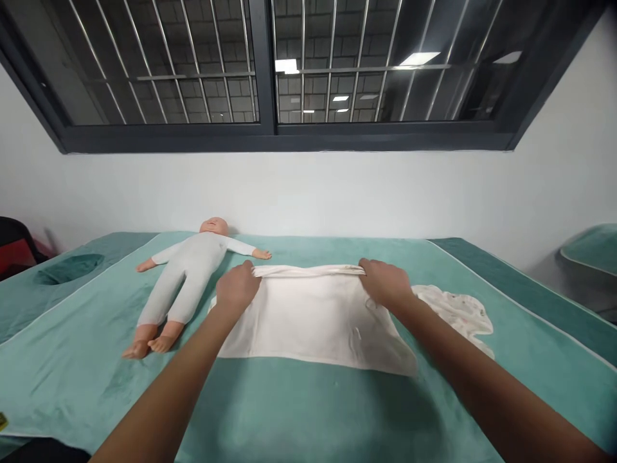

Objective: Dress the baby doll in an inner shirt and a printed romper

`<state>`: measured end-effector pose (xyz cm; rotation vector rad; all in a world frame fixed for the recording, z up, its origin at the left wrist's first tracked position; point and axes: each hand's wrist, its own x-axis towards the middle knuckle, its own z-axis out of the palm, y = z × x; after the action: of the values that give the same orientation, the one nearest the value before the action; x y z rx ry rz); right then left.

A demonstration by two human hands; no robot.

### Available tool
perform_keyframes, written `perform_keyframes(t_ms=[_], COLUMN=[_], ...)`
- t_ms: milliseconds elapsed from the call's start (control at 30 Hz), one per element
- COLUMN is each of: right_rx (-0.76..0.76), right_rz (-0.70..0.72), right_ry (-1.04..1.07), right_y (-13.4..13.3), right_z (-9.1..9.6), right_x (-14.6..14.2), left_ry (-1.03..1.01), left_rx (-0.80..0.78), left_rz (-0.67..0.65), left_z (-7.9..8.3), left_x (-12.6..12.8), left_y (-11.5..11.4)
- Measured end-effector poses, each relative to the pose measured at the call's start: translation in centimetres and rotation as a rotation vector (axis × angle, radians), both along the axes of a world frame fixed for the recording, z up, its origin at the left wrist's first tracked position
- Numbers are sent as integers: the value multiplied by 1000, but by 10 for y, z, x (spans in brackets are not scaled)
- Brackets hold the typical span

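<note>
A white cloth garment is stretched between my two hands over the green-covered bed. My left hand is closed round the left end of its gathered far edge. The right end of that edge is in the grip of my right hand. Two thin ties or loops show on the garment's right half. Its near edge hangs low, close to the bed cover. What exact kind of garment it is I cannot tell. Left of it, a baby doll in a white suit lies on its back, arms spread.
A crumpled white patterned garment lies right of my right forearm. The bed's face hole is at the far left. Behind the bed rises a white wall under a dark-framed barred window. A red and black object stands at the left.
</note>
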<state>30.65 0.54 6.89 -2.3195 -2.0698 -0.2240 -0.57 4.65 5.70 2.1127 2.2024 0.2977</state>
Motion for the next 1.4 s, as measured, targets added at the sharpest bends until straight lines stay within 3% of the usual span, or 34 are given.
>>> perform_keyframes(t_ms=[100, 167, 267, 367, 433, 533, 700, 800, 900, 1000, 1167, 1300, 1400], right_rx=[25, 43, 143, 252, 188, 65, 86, 68, 51, 41, 77, 91, 62], right_rz=[-12, -20, 30, 246, 349, 314, 171, 175, 207, 250, 275, 361, 300], right_ry=[-27, -47, -58, 77, 231, 339, 262, 233, 207, 202, 188, 192, 259], right_y=[38, 52, 55, 46, 43, 51, 74, 79, 81, 83, 81, 79, 79], right_z=[-19, -32, -54, -77, -91, -105, -109, -108, -109, -111, -113, -113, -111], right_x=[-1, -4, -18, -43, -60, -72, -63, -58, -54, -50, -52, -56, -54], left_ry=[13, 22, 84, 132, 88, 29, 127, 167, 128, 1, -102, -40, -36], left_rx=[28, 45, 175, 343, 304, 217, 360, 417, 481, 430, 341, 346, 347], left_rz=[-20, -24, -80, -312, -415, -402, -315, -313, -466, -580, -394, -387, -359], left_z=[-19, -33, -55, -74, -83, -92, -103, -107, -112, -118, -121, -115, -115], left_x=[12, 20, 34, 50, 58, 65, 58, 53, 51, 51, 52, 55, 58], left_y=[34, 44, 38, 20, 13, 19, 45, 50, 46, 42, 50, 60, 64])
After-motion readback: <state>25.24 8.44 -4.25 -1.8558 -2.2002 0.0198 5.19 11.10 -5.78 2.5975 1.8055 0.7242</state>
